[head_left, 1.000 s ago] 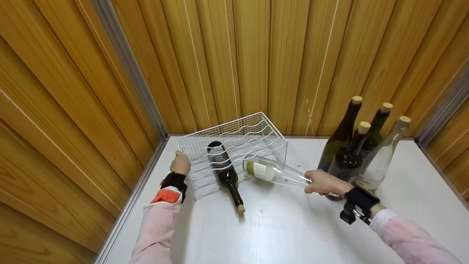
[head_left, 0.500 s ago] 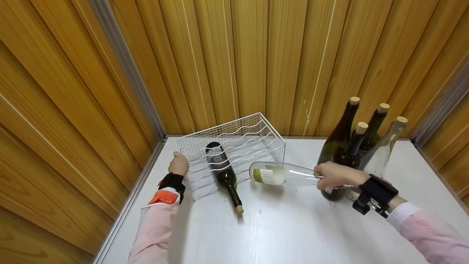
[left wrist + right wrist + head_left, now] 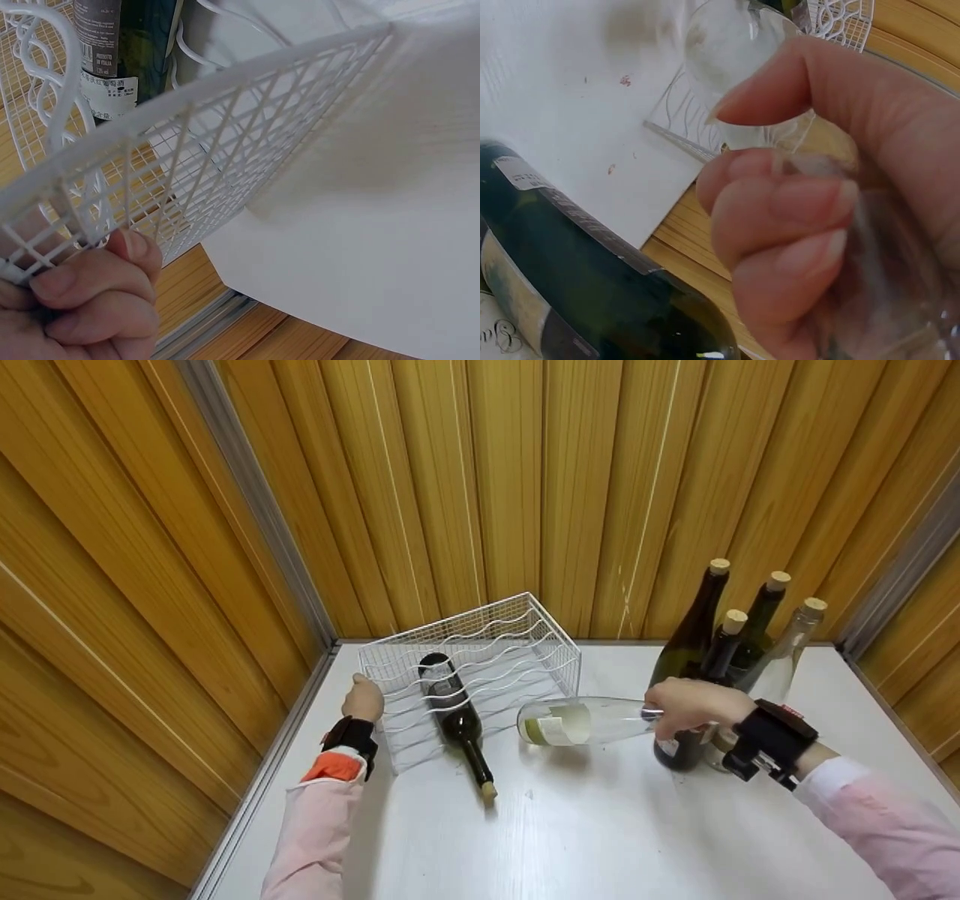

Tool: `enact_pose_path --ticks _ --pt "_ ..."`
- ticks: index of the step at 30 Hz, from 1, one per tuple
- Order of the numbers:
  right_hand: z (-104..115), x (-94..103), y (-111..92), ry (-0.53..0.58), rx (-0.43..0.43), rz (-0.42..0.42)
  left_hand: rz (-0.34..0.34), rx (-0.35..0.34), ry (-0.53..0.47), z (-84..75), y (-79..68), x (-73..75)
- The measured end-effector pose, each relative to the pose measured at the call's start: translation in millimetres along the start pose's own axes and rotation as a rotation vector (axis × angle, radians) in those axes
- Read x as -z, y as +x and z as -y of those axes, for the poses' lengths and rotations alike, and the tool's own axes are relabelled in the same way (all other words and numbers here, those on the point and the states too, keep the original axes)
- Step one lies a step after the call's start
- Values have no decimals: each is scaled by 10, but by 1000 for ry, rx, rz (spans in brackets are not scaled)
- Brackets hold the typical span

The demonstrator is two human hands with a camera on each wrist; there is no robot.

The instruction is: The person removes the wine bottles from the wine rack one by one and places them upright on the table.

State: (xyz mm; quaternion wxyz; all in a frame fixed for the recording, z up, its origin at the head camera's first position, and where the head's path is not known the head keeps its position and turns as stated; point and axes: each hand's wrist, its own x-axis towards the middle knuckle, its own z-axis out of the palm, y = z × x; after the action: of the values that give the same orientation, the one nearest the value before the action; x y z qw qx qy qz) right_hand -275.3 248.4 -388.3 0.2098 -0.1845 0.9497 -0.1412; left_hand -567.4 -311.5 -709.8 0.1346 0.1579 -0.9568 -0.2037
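My left hand (image 3: 363,699) grips the left side of a white wire wine rack (image 3: 555,641); in the left wrist view its fingers (image 3: 105,289) curl round the mesh. A dark wine bottle (image 3: 459,718) lies in the rack, its corked neck pointing toward me. My right hand (image 3: 694,706) holds a clear glass bottle (image 3: 592,720) by the neck. That bottle lies sideways in the air, its labelled base pointing left, just right of the rack's front. In the right wrist view, curled fingers (image 3: 780,217) wrap the clear neck.
Several corked bottles stand upright close behind and beside my right hand, among them a tall dark bottle (image 3: 688,622), a green bottle (image 3: 759,622) and another clear bottle (image 3: 780,660). Wood-panelled walls (image 3: 585,495) enclose the white table (image 3: 540,840) at the back and left.
My right hand has moved to the right with the clear bottle, whose base has swung lower and away from the rack. The left hand keeps its grip on the rack.
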Motion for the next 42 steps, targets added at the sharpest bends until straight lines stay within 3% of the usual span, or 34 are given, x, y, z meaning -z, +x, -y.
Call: enact_pose_path --ticks 2,4,8,9,10,13,15,17,20,22,24,28,32,35,38,42 --pt "11 22 0 -14 -9 5 13 -16 -14 -328 -422 562" --pt "18 38 -1 -24 -5 10 43 -16 -18 -490 -619 827" --pt "23 54 1 -30 -5 24 -26 -50 -6 -612 -781 989" --pt "27 58 2 -36 1 26 -13 -37 5 -604 -747 959" --pt "29 62 6 -41 6 27 -5 -36 10 -675 -826 1085" --pt "47 80 5 -45 8 30 94 -9 20 -1019 -1202 1706" --pt "55 90 -8 -37 12 29 184 11 23 -1302 -1533 2229" --pt "56 100 -24 -27 15 26 187 1 36 -1393 -1656 2412" --pt "44 107 -46 -27 28 24 173 -24 59 -1406 -1678 2443" --pt "34 112 -59 -24 24 29 180 -22 85 -1341 -1567 2322" --pt "29 120 -71 -24 13 34 160 -44 118 -1377 -1570 2357" --pt "31 145 -100 -23 9 34 41 -121 186 -1515 -1599 2467" --pt "42 162 -121 -5 -3 44 -77 -254 193 -1732 -1636 2555" --pt "53 166 -130 4 -16 52 -118 -379 167 -1932 -1689 2572" --pt "65 169 -130 5 -18 54 -129 -509 112 -2131 -1782 2552" --pt "69 174 -123 10 -18 64 -83 -690 47 -2376 -1964 2500"
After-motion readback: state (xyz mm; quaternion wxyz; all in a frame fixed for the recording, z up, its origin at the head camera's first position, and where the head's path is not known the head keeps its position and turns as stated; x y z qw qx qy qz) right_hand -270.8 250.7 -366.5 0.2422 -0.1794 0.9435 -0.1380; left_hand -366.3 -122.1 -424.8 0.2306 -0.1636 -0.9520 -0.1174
